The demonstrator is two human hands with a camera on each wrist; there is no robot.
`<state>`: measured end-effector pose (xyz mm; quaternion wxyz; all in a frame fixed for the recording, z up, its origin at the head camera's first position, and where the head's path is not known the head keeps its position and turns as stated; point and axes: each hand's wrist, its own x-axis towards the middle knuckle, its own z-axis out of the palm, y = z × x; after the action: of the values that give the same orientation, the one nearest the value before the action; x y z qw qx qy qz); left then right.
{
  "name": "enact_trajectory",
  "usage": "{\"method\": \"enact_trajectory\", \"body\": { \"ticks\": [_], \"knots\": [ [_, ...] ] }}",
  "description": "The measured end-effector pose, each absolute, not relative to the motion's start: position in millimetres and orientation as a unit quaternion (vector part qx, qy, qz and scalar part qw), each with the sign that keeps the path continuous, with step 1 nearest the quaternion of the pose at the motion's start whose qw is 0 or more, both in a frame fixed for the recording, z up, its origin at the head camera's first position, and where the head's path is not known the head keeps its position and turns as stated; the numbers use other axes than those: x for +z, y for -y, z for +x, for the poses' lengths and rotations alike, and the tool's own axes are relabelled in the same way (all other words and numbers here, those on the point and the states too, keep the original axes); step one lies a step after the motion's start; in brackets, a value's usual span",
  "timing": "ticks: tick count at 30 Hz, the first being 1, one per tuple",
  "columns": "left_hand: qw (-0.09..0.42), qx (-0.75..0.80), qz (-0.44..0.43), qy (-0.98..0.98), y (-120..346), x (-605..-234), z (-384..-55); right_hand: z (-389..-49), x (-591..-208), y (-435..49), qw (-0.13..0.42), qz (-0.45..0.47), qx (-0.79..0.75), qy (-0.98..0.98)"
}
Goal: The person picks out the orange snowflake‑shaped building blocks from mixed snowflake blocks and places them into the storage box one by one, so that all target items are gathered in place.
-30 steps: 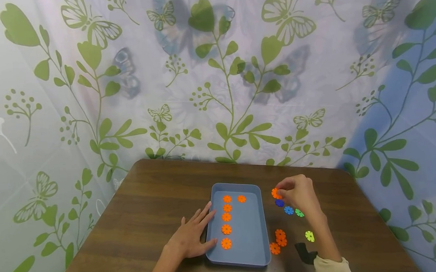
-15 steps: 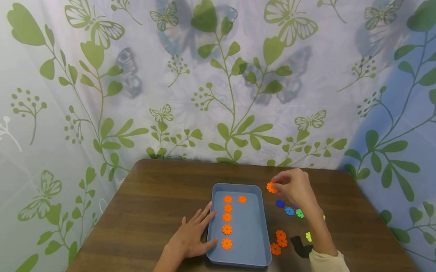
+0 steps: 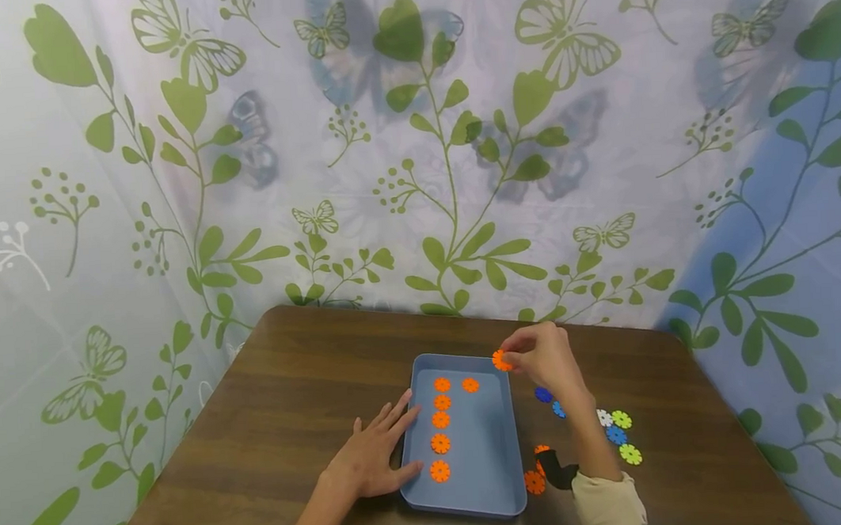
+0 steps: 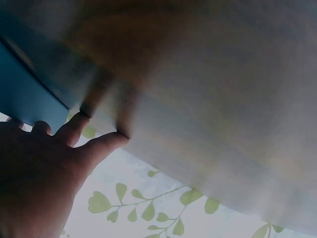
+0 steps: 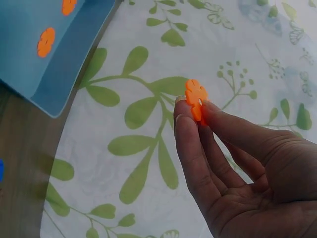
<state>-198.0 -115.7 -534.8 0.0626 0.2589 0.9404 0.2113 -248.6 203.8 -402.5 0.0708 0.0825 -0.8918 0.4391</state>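
Note:
My right hand (image 3: 545,359) pinches an orange notched disc (image 5: 196,98) between thumb and fingertips, raised near the far right corner of the blue-grey tray (image 3: 483,449). With fingers spread, my left hand (image 3: 369,454) rests against the tray's left side, its fingertips and thumb over the rim. Inside the tray, several orange discs (image 3: 440,443) form a column along the left, and a single orange disc (image 3: 470,385) lies at the far side to the right of the column's top. The left wrist view shows the left hand (image 4: 54,158) at the tray's edge, fingers extended.
Right of the tray, a few orange discs (image 3: 534,482) lie on the brown table (image 3: 312,363), partly behind a black strap on my right forearm. Farther right are blue discs (image 3: 617,435), yellow-green discs (image 3: 630,454) and a white disc (image 3: 604,418). A leaf-patterned curtain (image 3: 361,218) hangs behind.
My right hand has moved left and slightly up with the orange disc, from over the coloured discs to the tray's far right corner. The left hand stays in place.

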Motion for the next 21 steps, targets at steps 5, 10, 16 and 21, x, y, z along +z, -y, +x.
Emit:
{"method": "enact_trajectory", "body": {
  "ticks": [5, 10, 16, 21],
  "knots": [
    [0.064, 0.209, 0.256, -0.941, 116, -534, -198, -259, -414, -195, 0.057, 0.079, 0.447, 0.889],
    [0.064, 0.209, 0.254, -0.942, 116, -535, -198, -268, -432, -189, 0.042, 0.069, 0.448, 0.890],
    [0.064, 0.208, 0.253, -0.943, 116, -536, -199, -277, -452, -182, 0.008, 0.054, 0.452, 0.890],
    [0.065, 0.208, 0.254, -0.942, 116, -536, -198, -281, -467, -175, -0.010, 0.041, 0.464, 0.885]
  ]
}}
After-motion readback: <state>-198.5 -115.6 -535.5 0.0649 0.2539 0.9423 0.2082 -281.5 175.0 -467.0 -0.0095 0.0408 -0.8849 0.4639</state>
